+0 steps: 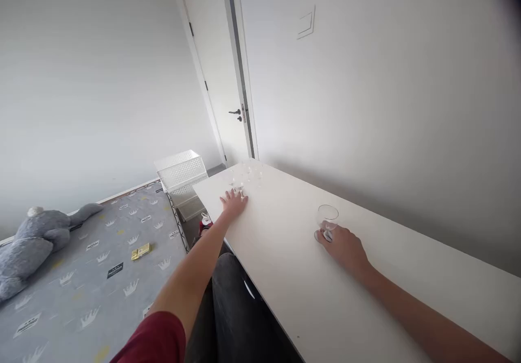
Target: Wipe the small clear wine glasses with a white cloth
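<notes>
A small stemmed glass (326,219) is seen standing upright on the white table (293,276), right of the frame's centre. It is clear and empty, with a rounded bowl, a short stem and a flat round foot, and the wall behind shows through it. The right hand (344,245) is laid at its base, fingertips pressed on or around the foot and low stem; the bowl itself is left untouched. Whether the foot is truly pinched or only steadied cannot be told.

The glass is judged light, rigid, smooth and easily broken. It is probably top-heavy for its narrow foot, so it could be tipped by a sideways knock. A hold at the stem or foot is judged safest, since the thin bowl would be slippery and would be smudged by fingers.

Further up and left of centre, the left hand (234,202) is stretched out, palm down and fingers spread, at a cluster of more clear glasses (246,177) near the table's far corner. One of them appears to be touched by the fingertips, though a closed grasp cannot be made out; the glasses are small and faint against the white surface.

At the left of the frame lies a grey patterned mattress (93,276) with a plush toy (32,241).
</notes>
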Demonstrator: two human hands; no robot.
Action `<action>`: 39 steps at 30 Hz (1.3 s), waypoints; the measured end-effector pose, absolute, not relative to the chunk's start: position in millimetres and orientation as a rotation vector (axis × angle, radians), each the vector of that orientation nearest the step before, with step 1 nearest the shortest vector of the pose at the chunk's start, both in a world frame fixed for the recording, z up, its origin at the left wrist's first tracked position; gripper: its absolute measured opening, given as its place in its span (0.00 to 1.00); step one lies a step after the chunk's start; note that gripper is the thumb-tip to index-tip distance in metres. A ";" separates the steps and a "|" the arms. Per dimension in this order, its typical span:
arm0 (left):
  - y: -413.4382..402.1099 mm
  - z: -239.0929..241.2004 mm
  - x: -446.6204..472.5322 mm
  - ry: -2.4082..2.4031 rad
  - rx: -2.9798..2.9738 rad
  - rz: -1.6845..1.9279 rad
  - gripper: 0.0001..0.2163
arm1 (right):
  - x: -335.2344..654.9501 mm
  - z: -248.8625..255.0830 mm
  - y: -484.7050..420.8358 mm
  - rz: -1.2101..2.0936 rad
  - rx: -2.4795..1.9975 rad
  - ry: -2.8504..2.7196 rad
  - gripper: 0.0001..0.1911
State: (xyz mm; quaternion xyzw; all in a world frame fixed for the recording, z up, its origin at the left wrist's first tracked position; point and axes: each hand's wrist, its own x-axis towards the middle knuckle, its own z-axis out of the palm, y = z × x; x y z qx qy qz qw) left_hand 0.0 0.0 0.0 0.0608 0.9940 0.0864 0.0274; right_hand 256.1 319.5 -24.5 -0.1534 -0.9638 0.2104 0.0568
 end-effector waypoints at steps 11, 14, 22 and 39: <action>59.5 -27.4 114.3 3.126 -0.020 0.340 0.40 | 257.1 -22.5 316.5 0.670 -0.458 -2.890 0.21; 69.5 -22.7 108.7 3.110 -0.134 0.326 0.40 | 256.3 -21.4 317.5 0.668 -0.466 -2.874 0.19; 72.8 -24.4 102.5 3.119 -0.193 0.349 0.42 | 253.5 -20.6 318.9 0.688 -0.597 -2.824 0.16; 29.5 -7.8 88.2 3.088 0.090 0.361 0.33 | 253.2 -22.6 316.4 0.718 -0.570 -2.841 0.19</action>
